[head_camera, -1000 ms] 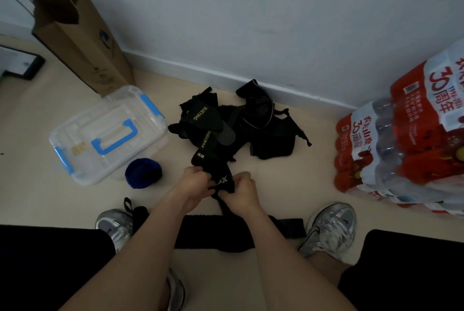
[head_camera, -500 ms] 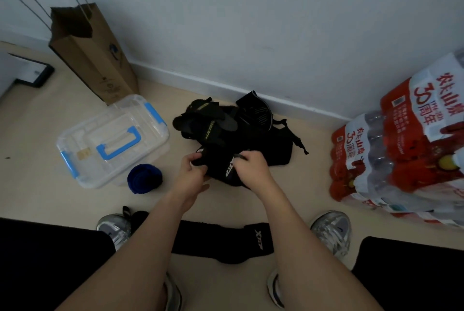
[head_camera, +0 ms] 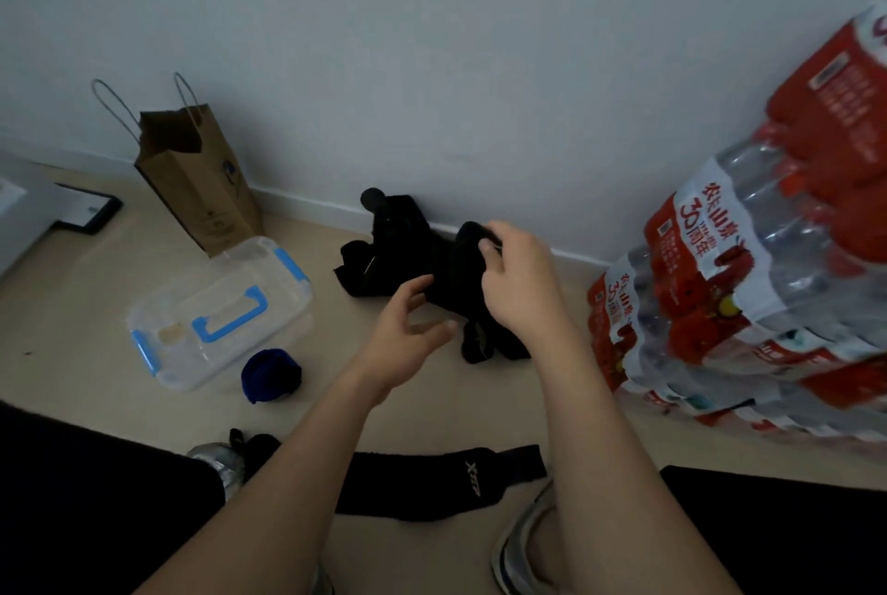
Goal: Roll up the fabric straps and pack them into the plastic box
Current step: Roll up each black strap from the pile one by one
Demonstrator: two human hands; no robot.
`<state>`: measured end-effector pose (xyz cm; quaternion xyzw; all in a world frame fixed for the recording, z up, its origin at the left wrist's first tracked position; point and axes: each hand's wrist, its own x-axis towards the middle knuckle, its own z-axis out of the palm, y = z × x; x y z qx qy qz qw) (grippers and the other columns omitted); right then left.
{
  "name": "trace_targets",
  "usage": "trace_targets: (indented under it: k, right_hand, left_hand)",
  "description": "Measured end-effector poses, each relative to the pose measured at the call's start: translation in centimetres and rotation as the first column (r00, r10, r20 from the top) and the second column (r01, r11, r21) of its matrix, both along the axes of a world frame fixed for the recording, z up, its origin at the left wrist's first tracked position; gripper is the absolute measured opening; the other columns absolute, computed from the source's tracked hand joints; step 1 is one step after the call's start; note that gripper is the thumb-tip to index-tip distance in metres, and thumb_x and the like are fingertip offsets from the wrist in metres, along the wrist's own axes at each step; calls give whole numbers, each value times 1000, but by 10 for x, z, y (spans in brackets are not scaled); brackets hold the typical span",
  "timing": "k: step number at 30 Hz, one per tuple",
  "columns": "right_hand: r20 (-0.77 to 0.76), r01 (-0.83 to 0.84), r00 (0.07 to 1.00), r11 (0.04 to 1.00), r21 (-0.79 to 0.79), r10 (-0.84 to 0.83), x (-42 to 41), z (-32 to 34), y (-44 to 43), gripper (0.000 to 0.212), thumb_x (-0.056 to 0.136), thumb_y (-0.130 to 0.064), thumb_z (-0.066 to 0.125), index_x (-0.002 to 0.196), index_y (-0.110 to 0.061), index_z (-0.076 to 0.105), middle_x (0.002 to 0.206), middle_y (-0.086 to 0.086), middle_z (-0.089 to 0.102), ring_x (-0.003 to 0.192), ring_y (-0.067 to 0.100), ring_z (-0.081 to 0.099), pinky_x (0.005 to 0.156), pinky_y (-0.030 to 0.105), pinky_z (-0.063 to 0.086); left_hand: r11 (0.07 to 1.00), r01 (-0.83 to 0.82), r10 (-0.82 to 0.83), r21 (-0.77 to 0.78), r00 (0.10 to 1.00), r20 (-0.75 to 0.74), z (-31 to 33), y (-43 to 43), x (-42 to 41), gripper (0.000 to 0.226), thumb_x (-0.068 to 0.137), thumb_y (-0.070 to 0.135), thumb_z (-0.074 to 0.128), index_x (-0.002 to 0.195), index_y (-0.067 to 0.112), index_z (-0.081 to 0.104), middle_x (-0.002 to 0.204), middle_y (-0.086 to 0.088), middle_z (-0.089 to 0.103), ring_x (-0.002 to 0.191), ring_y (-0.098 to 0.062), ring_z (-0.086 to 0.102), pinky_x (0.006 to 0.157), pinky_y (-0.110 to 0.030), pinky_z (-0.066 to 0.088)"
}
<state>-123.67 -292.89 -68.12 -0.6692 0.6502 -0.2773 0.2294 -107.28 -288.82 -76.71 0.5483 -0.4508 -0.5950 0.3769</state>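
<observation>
Storage sits at my far left: a clear plastic box with blue latches and a blue handle [head_camera: 221, 311], lid on, on the floor in front of a brown paper bag [head_camera: 192, 181]. I judge that it must be opened before anything goes in. Just beside its near corner lies a roll of dark blue fabric [head_camera: 271, 376], wound up but outside the box.

Nearer my feet, a long black fabric strap [head_camera: 446, 481] lies flat and unrolled on the floor.

My left hand [head_camera: 408, 345] hangs above the floor with its fingers spread and loosely curved. It holds nothing and hovers just short of the heap of black fabric straps [head_camera: 384, 249] by the skirting board.

My right hand [head_camera: 518, 287] is raised over that heap, thumb and fingers pinched on the upper end of a black strap [head_camera: 475, 340] whose tail droops to the floor.

Handling assessment: the straps look light, limp and non-slip, with no risk of breakage. Being limp, they are likely to snag on their neighbours when lifted. One end is the place to take hold, so the length can hang free and roll tight; a slack roll would probably spring open.

Shrink-wrapped packs of water bottles [head_camera: 749, 282] stand at my right, well apart from the work.
</observation>
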Motion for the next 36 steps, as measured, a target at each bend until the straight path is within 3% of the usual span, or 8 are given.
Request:
trace_targets:
  k: [3,7,10,20,26,29,33,36]
  right_hand:
    - [255,102,964,990,-100,-73,1,20,14,27,111,-15,53,129,-17,72,112,-13,70,104,3,64,85,6,46]
    - [594,45,803,999,17,-46,5,42,22,22,105,-14,59,101,-19,80,91,7,80,88,27,78,80,46,66]
    - [832,-89,552,989,120,-52,3,55,29,29,104,-7,59,90,-19,81,82,17,78,64,34,76,52,34,57]
    - [996,-295,7,952,85,-87,-21,75,35,43,104,-31,55,65,-14,59,48,-2,49,35,8,38,43,19,27]
    - [966,-208,222,961,180,-132,-30,70,41,29,91,-29,77,106,-5,76,101,20,75,94,35,73,87,43,59]
    - [877,-98,412,945,311,-246,-41,60,38,24,91,-22,81,107,-5,78,97,16,80,88,32,77,71,35,63]
    - [254,40,941,816,576,-225,-57,27,33,18,98,-19,78,102,-1,74,83,18,81,70,38,80,56,39,65]
    - [118,-59,992,635,770,-51,-49,-9,40,17,105,-18,67,108,-2,70,95,25,79,73,38,81,55,39,64]
  left_hand:
    - [996,-24,13,-84,992,-125,11,8,-9,79,93,12,84,158,31,43,148,1,58,112,-12,77,83,-21,61]
    - [973,-31,15,-228,998,-68,32,12,-18,40,99,29,77,136,32,61,127,4,73,114,-15,76,93,-36,63]
    - [967,-67,76,-245,997,26,38,10,-16,17,110,33,59,121,31,71,112,6,78,109,-13,74,96,-39,58]
    - [991,-133,121,7,922,368,-19,19,29,34,116,36,38,112,26,71,72,5,68,64,-13,61,60,-32,46]
    - [891,-427,392,152,894,217,-31,17,29,29,116,17,38,131,27,60,111,-2,72,93,-26,76,69,-35,55]
    - [827,-562,538,11,798,271,-24,15,36,28,114,16,41,123,29,64,111,-5,73,100,-27,71,81,-44,62]
    - [814,-549,581,-188,766,275,-8,18,48,50,103,-8,40,116,27,74,121,1,72,110,-17,68,99,-34,58]
    - [838,-476,544,-266,756,364,3,24,60,61,94,-15,39,92,29,81,116,3,71,101,-4,65,84,-9,48]
